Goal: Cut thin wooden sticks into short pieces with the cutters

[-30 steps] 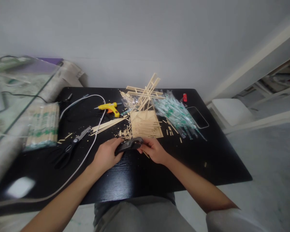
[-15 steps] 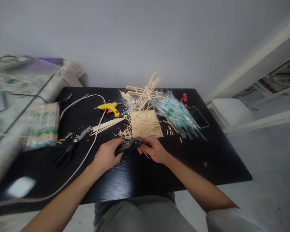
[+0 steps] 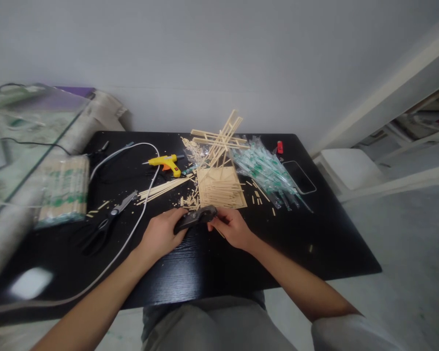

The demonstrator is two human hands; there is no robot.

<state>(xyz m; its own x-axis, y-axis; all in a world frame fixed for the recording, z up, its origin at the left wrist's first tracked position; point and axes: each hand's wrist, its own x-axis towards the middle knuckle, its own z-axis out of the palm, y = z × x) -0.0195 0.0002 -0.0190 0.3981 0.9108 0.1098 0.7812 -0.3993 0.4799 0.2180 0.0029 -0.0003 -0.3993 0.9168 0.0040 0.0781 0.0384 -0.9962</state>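
My left hand (image 3: 164, 231) is closed around the handles of a black hand cutter (image 3: 193, 217), whose curved head points right. Pinched in the fingers of my right hand (image 3: 234, 228) is a thin wooden stick (image 3: 220, 233), its end poking out below the fingertips near the cutter's head. Whether the stick sits inside the jaws I cannot tell. Just beyond both hands lies a flat wooden stick panel (image 3: 242, 197) with loose sticks (image 3: 219, 191) across it. Behind it rises a crossed stick structure (image 3: 225, 139).
A yellow glue gun (image 3: 170, 162), black-handled scissors (image 3: 109, 217) and a white cable (image 3: 141, 219) lie to the left, beside a wrapped stick bundle (image 3: 65, 190). Plastic wrappers (image 3: 265, 168), a phone (image 3: 299, 176) and a red object (image 3: 280, 147) are on the right. Short offcuts (image 3: 190, 201) are scattered around.
My right fingers have shifted slightly at the cutter's head, and less of the stick shows below them. Nothing else has visibly moved.
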